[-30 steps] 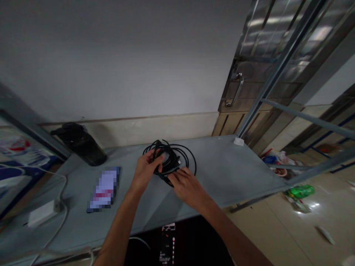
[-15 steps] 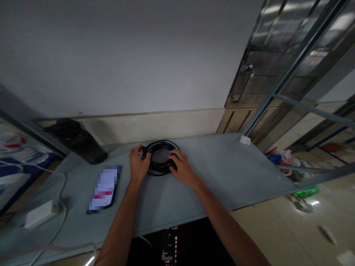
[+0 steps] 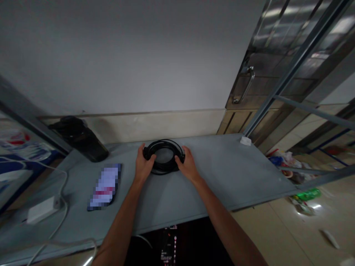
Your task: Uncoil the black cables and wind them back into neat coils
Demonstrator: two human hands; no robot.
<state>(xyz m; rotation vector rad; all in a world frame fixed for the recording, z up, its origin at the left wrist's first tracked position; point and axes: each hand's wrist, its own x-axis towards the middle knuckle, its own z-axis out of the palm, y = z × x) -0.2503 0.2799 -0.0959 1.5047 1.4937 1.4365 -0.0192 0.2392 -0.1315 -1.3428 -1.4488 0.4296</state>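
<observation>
A black cable is wound into a round coil of several loops on the grey tabletop. My left hand grips the coil's left side, its thumb over the loops toward the middle. On the opposite side my right hand holds the coil in the same way, thumb inside and fingers around the outer edge. The undersides of the loops and some fingertips are hidden.
Left of the coil lies a phone with a blurred screen. A dark bottle stands behind it near the wall. A white power adapter with a pale cord sits at the left; a small white object at the far right corner.
My right hand has shifted from the inside of the coil to its outer right edge and closed around the loops. My left hand has moved slightly right, its thumb now over the cable.
</observation>
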